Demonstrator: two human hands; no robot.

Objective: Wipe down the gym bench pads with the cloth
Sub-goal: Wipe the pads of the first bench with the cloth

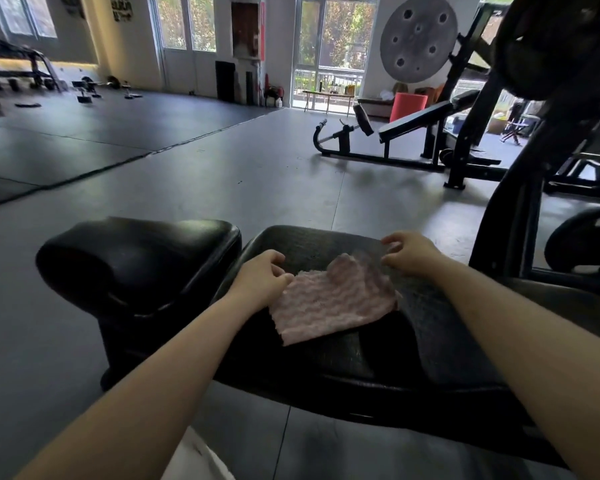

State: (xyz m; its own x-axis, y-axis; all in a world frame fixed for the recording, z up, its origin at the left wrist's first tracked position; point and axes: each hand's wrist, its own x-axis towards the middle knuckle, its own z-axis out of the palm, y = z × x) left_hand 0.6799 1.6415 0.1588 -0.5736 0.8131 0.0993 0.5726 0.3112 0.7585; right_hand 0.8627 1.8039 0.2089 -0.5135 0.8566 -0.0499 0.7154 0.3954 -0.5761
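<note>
Only the head view to go on, so here's what it showed. The pink cloth [333, 299] was lying flat-ish on the right-hand black pad [430, 327], which was the surface being worked on, with one corner of the cloth humped up toward the far edge. The left hand [260, 275] sat at the cloth's left corner, its grip pinched together on the edge of the fabric. The right hand [411, 252] was just past the cloth's far right corner, fingers curled and half apart; honestly couldn't tell if it actually had fabric or was only touching the pad next to it.

My read: both hands were out at opposite corners to stretch the cloth open so more of it would cover the pad, rather than wiping with a wad. The raised corner suggested it wasn't fully spread yet.

The rounded pad [139, 261] left of the cloth had nothing on it, so I'd guess it was left to do. Another bench [420, 121] stood well beyond the cloth, across the floor.
</note>
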